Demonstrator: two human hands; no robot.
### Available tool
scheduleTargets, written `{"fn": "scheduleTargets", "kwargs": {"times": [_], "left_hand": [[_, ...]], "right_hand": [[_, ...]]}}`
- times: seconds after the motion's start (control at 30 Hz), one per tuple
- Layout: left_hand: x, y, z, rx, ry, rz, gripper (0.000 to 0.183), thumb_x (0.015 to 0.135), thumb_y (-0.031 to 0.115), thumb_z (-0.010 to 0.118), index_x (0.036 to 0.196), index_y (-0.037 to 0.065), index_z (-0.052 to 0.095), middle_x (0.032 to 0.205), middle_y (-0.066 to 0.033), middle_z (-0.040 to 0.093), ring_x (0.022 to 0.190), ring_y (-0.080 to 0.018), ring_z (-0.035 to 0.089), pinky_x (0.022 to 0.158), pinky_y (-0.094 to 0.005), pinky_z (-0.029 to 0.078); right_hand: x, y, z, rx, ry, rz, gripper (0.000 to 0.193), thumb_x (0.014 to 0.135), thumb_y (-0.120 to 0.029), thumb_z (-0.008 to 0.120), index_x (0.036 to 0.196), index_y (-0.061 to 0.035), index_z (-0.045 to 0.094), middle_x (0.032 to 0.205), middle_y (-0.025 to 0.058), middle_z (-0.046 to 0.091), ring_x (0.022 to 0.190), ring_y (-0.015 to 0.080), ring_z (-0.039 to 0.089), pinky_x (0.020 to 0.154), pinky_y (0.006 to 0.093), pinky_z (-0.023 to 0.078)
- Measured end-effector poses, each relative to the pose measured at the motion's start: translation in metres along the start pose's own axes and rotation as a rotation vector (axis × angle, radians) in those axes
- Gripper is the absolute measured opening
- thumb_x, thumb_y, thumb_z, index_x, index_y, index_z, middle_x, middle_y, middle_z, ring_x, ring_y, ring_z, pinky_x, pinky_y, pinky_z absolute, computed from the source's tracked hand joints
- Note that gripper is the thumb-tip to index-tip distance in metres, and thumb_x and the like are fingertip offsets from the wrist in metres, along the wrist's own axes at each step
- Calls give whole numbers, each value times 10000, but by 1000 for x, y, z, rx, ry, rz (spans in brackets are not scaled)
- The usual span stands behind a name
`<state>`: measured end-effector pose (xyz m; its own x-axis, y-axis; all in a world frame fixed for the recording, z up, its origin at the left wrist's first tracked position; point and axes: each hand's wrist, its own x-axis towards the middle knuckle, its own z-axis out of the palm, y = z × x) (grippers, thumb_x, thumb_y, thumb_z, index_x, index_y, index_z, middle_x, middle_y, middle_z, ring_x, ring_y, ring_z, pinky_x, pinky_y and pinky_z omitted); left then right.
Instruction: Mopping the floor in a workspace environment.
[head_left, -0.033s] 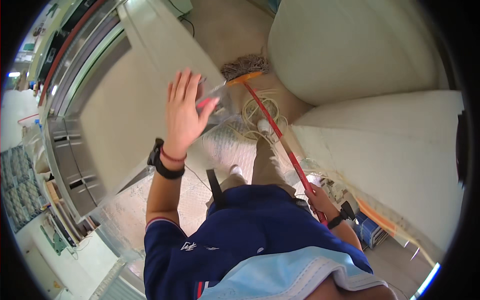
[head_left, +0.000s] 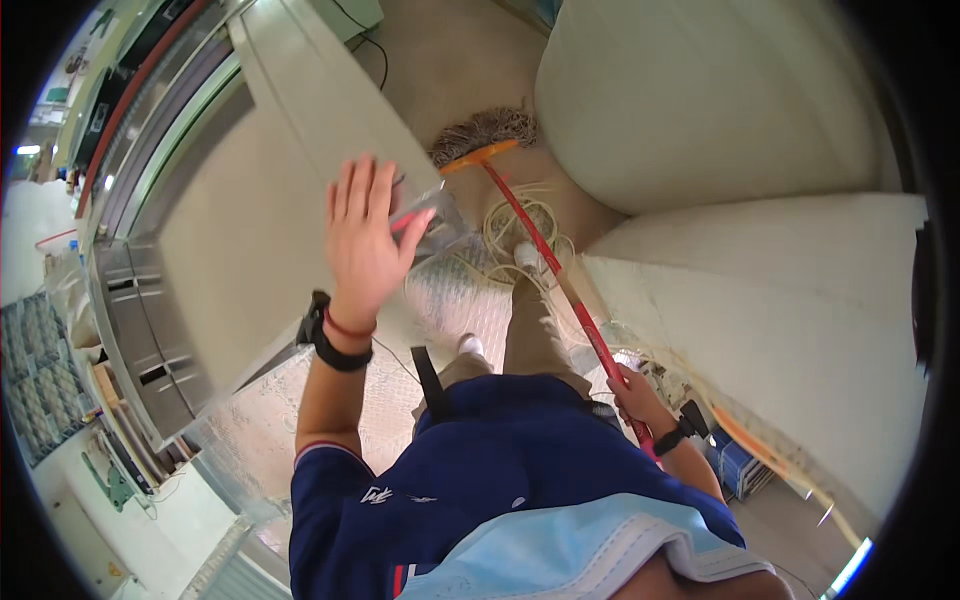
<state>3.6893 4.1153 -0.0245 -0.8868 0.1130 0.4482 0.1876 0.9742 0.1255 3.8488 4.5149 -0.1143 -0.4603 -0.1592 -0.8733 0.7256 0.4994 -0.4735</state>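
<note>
A mop [head_left: 545, 248] with a red pole, an orange head bracket and grey strings slants from the far floor down to my right side. My right hand [head_left: 641, 400] is closed around the lower part of its pole. Ahead and to the left, my left hand [head_left: 362, 238] is raised with its fingers stretched out and nothing held. Beneath and behind it is a beige panel [head_left: 215, 230]; whether the palm touches it I cannot tell. Beside the thumb lies a clear plastic piece [head_left: 440, 212] with something red at it, partly hidden by the hand.
A pale coiled cord or hose [head_left: 492, 222] lies on the floor around my far shoe, partly under the mop pole. Large pale covered bulks [head_left: 730, 110] stand along the right. A metal-framed machine [head_left: 150, 330] is on the left. Blue-spined books or boxes [head_left: 742, 465] sit low at right.
My left hand has come slightly nearer to me and to the left. The mop head has shifted a little to the left, with my right hand still around the pole.
</note>
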Motion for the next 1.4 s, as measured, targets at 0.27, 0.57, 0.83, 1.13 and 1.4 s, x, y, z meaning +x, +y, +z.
{"fn": "scheduleTargets", "kwargs": {"times": [0.27, 0.57, 0.83, 1.13, 1.4], "left_hand": [[28, 13, 21, 230, -84, -205, 718, 669, 507, 637, 1171, 20, 477, 1215, -193, 459, 1127, -367, 431, 927, -445, 346], [38, 7, 18, 283, -124, -217, 752, 699, 631, 533, 1089, -12, 529, 1157, -215, 500, 1084, -359, 481, 918, -444, 359], [36, 6, 19, 304, -124, -243, 715, 724, 620, 511, 1058, -12, 542, 1129, -233, 511, 1054, -365, 502, 908, -453, 369], [35, 0, 25, 314, -165, -255, 734, 788, 666, 304, 1030, 28, 575, 1092, -212, 543, 1066, -347, 498, 946, -449, 322], [25, -4, 27, 308, -195, -249, 739, 778, 666, 323, 1117, 34, 503, 1135, -222, 507, 1092, -349, 475, 965, -464, 312]], "right_hand": [[141, -140, -99, -397, 95, -178, 301, 813, -175, 476, 1071, -19, 470, 609, 122, 553, 408, 198, 528, 392, 333, 442], [111, -170, -131, -179, 0, 41, 362, 843, -194, 477, 1167, -34, 452, 517, 43, 477, 335, 127, 446, 315, 256, 349], [110, -176, -133, -228, 24, 75, 386, 838, -177, 479, 1195, -43, 419, 515, 56, 474, 334, 138, 461, 317, 276, 383], [253, -253, -113, -326, -98, -225, 295, 822, -181, 478, 1072, -30, 435, 522, 53, 480, 382, 142, 487, 358, 280, 402], [531, -393, -37, -470, -73, -496, 261, 831, -256, 473, 901, -7, 508, 562, 71, 521, 468, 185, 511, 436, 342, 396]]}}
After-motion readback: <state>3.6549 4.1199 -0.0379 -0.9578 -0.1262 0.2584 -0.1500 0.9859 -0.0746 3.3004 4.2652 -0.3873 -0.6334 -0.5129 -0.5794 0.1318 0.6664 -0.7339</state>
